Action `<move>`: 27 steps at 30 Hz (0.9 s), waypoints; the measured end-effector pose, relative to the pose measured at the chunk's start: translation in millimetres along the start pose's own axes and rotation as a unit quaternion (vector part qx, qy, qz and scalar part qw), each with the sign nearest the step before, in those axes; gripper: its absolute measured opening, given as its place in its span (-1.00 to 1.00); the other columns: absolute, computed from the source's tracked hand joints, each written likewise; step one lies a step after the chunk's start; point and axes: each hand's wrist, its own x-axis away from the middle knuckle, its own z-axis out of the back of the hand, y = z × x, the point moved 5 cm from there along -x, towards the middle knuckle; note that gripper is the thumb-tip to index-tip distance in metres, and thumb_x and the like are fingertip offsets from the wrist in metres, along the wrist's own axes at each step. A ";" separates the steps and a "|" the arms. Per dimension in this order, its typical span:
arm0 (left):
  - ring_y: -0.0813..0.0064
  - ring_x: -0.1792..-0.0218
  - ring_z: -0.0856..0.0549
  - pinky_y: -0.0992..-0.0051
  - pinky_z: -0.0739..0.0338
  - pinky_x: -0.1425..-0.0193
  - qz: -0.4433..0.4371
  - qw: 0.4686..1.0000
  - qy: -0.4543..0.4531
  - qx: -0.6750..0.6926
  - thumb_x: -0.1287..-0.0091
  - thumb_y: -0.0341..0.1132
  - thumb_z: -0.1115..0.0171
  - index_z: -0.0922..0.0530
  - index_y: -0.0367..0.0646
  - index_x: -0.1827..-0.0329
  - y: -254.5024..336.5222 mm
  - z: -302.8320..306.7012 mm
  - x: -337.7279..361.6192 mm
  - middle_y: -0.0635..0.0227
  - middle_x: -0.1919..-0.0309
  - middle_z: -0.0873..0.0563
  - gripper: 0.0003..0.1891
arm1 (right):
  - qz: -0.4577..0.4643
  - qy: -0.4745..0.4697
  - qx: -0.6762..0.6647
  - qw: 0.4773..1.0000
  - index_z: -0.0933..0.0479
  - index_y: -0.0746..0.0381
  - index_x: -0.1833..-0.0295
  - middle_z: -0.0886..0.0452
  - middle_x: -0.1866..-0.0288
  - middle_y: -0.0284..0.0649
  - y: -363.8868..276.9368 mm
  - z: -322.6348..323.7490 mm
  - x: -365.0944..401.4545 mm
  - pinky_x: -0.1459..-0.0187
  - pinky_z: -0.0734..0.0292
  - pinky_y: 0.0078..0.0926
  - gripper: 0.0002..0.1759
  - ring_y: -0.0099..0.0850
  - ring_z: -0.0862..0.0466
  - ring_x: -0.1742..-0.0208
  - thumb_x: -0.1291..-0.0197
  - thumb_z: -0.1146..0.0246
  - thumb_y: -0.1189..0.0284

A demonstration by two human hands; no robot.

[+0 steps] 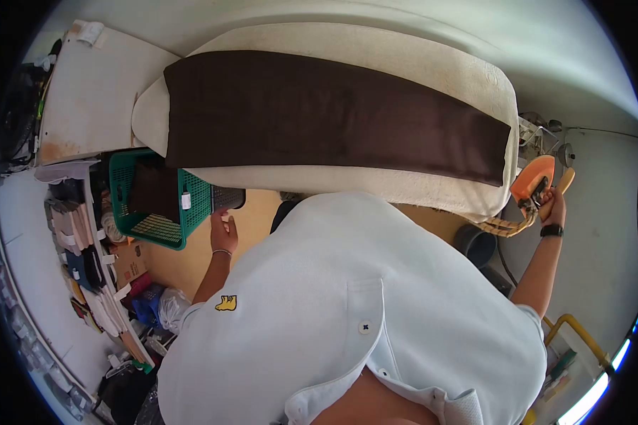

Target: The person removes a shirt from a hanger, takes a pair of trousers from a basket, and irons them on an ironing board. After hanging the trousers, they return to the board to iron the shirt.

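Observation:
My right hand (pixel 554 206) is closed around the wooden handle of a clothes iron (pixel 534 180). The iron is held up off the right end of the ironing board, its orange sole side turned toward the board. Flat along the board (pixel 432 53) lies a long dark brown piece of cloth (pixel 319 117), shaped like folded trousers. My left hand (pixel 224 234) hangs below the board's front edge, beside a green plastic basket (pixel 195 212), with its fingers loosely apart and nothing visible in them. More dark brown cloth (pixel 156 191) hangs into that basket.
A striped cord (pixel 507 227) runs from the iron under the board. Stacked folded clothes (pixel 74 227) fill a shelf at left, near a white table (pixel 96 92). A dark bucket (pixel 475 244) stands below right, and a yellow rail (pixel 581 336) is behind my right arm.

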 end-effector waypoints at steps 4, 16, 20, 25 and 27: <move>0.26 0.17 -0.66 0.41 -0.59 0.17 -0.031 0.995 -0.087 -0.034 -0.38 -0.34 -0.15 -0.37 -0.26 -0.22 -23.3 -8.6 -21.6 0.06 -0.12 -0.52 -0.61 | 0.079 -0.038 0.144 0.986 -0.34 0.10 0.12 -0.37 0.54 -0.48 -15.6 -147.3 171.9 0.66 -0.33 -0.68 -0.89 -0.67 -0.36 0.65 -0.28 -0.12 0.46; 0.16 -0.09 -0.64 0.29 -0.48 -0.21 0.059 0.992 -0.109 -0.018 -0.39 -0.16 -0.13 -0.45 -0.16 -0.25 -152.5 26.2 -99.9 0.07 -0.06 -0.65 -0.57 | 0.180 -0.433 0.455 0.757 -0.38 0.30 -0.26 -0.66 0.30 -0.12 117.0 -567.5 353.5 0.46 -0.57 -0.47 -0.31 -0.44 -0.65 0.49 -0.18 -0.32 0.05; 0.27 -0.12 -0.62 0.34 -0.47 -0.22 0.144 0.980 -0.119 0.073 -0.41 -0.17 -0.12 -0.45 -0.18 -0.23 -254.6 0.6 -78.7 0.14 -0.08 -0.65 -0.59 | 0.279 -0.378 0.496 0.730 -0.52 0.32 -0.09 -0.68 0.26 -0.02 121.3 -570.0 335.0 0.34 -0.62 -0.30 -0.44 -0.22 -0.70 0.44 -0.20 -0.25 0.06; 0.34 -0.12 -0.62 0.45 -0.47 -0.22 0.205 0.961 -0.098 0.155 -0.42 -0.26 -0.11 -0.49 -0.30 -0.12 -339.2 -50.8 0.5 0.14 -0.05 -0.66 -0.67 | 0.254 -0.264 0.510 0.779 -0.57 0.34 0.05 -0.66 0.44 -0.12 88.2 -478.5 248.1 0.41 -0.56 -0.32 -0.55 -0.28 -0.67 0.50 -0.21 -0.25 0.14; 0.31 -0.11 -0.62 0.43 -0.47 -0.22 0.187 0.971 -0.135 0.065 -0.42 -0.26 -0.10 -0.49 -0.31 -0.13 -352.6 -55.7 19.7 0.11 -0.06 -0.65 -0.66 | 0.149 -0.229 0.450 0.850 -0.56 0.30 0.08 -0.49 0.59 -0.33 71.0 -438.7 229.7 0.61 -0.34 -0.46 -0.63 -0.54 -0.46 0.68 -0.27 -0.25 0.18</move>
